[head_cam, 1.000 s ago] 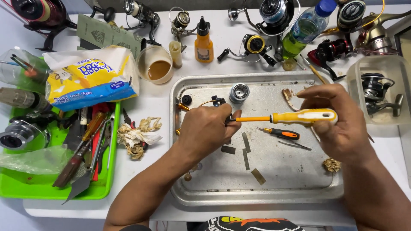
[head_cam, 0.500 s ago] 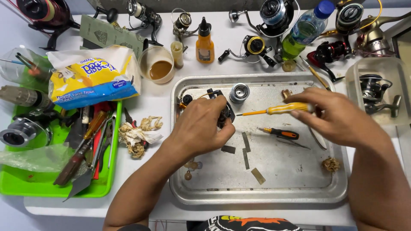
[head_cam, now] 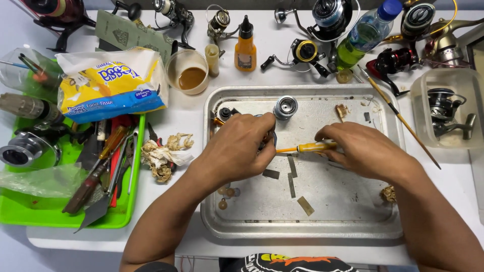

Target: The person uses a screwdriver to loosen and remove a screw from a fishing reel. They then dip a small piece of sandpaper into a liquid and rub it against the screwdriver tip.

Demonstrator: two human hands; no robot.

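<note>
My left hand (head_cam: 242,148) is closed over a small dark reel part (head_cam: 269,138) above the metal tray (head_cam: 302,231); most of the part is hidden by my fingers. My right hand (head_cam: 365,148) grips a yellow-handled screwdriver (head_cam: 310,147), whose tip points left into the part. A silver spool (head_cam: 285,107) stands just behind my left hand. A black knob piece (head_cam: 225,113) lies at the tray's far left corner. Small flat metal strips (head_cam: 291,176) and a few little round parts (head_cam: 227,194) lie on the tray floor.
A green tray (head_cam: 121,214) of hand tools sits left, with a tissue pack (head_cam: 108,83) behind it. A crumpled dirty tissue (head_cam: 164,156) lies between the trays. A cup of brown liquid (head_cam: 189,75), an orange oil bottle (head_cam: 245,48), a water bottle (head_cam: 365,32), several fishing reels and a plastic box (head_cam: 446,111) line the back and right.
My right hand has moved left with the screwdriver, closing on my left hand. The screwdriver's handle is now mostly covered by my fingers, and the small orange screwdriver on the tray is hidden.
</note>
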